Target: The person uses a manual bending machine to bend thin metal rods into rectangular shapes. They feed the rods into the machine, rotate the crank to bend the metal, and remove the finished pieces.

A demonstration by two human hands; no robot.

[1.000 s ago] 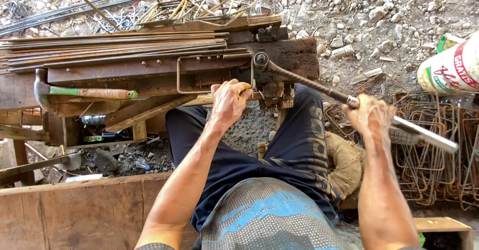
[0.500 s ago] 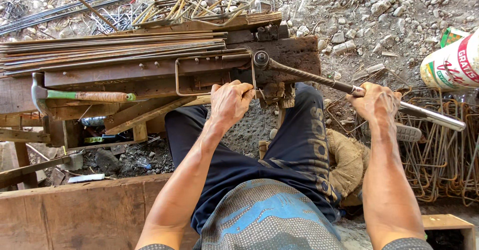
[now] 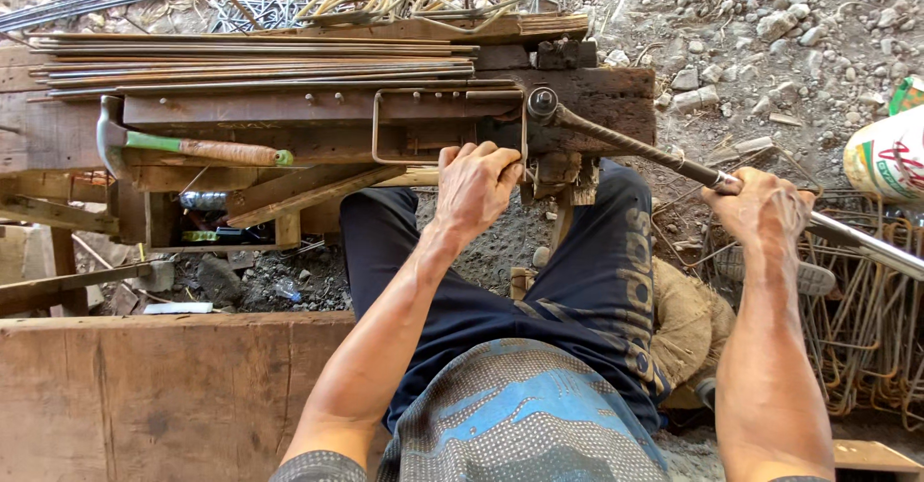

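Note:
My left hand [image 3: 476, 186] grips a thin steel rod bent into a rectangular loop [image 3: 423, 92] that lies on the worn wooden bench [image 3: 318, 121]. My right hand [image 3: 760, 208] is closed around the long metal bending lever [image 3: 635, 145], which pivots on a round pin [image 3: 541, 104] at the bench's right end. The lever's shiny handle end runs past my hand toward the right edge. Straight rods [image 3: 250, 59] are stacked along the top of the bench.
A hammer with a green and wood handle [image 3: 192, 147] rests on the bench at left. Several bent rod stirrups [image 3: 866, 318] lie piled at right, near a white sack [image 3: 890, 155]. A thick plank [image 3: 154, 395] lies at lower left. Gravel covers the ground beyond.
My right hand has swung the lever's handle end away from me, up and toward the right. My left hand has stayed on the rod loop.

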